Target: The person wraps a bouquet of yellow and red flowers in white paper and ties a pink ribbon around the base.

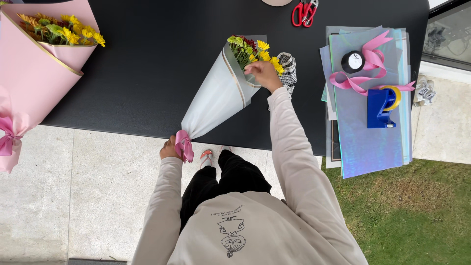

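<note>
left hand [170, 148] grips pink ribbon [184, 145] at bouquet [221, 95] neck, frame centre, on black tabletop [147, 64] | right hand [263, 73] pinches wrap rim by yellow flowers [267, 54] | judgement: keep neck clamped, tease paper gently, avoid crushing blooms

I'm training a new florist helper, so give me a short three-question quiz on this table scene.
1. True or false: the left hand holds the white bouquet at its pink bow.
2. What does the right hand touch? A) scissors B) the wrap's top edge by the flowers C) tape dispenser
3. What colour wraps the other bouquet?

Key: 1 true; 2 B; 3 pink.
</note>
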